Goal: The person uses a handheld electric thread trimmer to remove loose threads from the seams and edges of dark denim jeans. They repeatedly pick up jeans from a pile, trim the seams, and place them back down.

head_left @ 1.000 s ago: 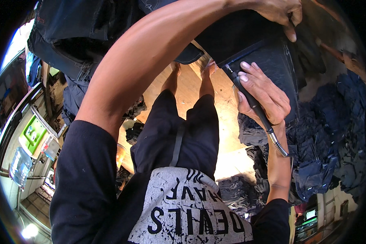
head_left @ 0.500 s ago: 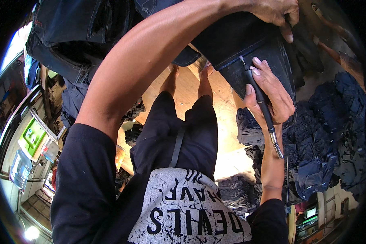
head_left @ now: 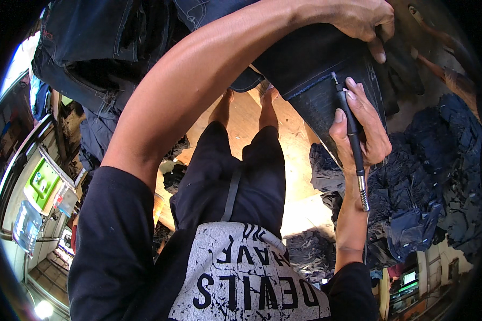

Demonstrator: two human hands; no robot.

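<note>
Dark denim trousers (head_left: 316,51) lie stretched in front of me, with a stitched seam running across their lower part. My left arm crosses over from the left, and my left hand (head_left: 365,21) grips the cloth at its far right edge with curled fingers. Held like a pen in my right hand (head_left: 365,128) is a slim black rotary grinder handpiece (head_left: 349,117) with a metal flexible shaft at its rear. Its small pale tip touches the seam. A bluish worn line trails left from the tip along the stitching.
Piled dark denim (head_left: 107,32) stands at the far left. Stacks of dark garments (head_left: 412,182) lie at the right, and another heap (head_left: 310,254) is near my right side. Another person's bare limb (head_left: 439,67) shows at the far right. A green tray (head_left: 44,179) is at the left.
My right hand has moved the grinder handpiece rightward along the seam, and the bluish worn line behind its tip is longer. My left hand keeps its hold on the cloth.
</note>
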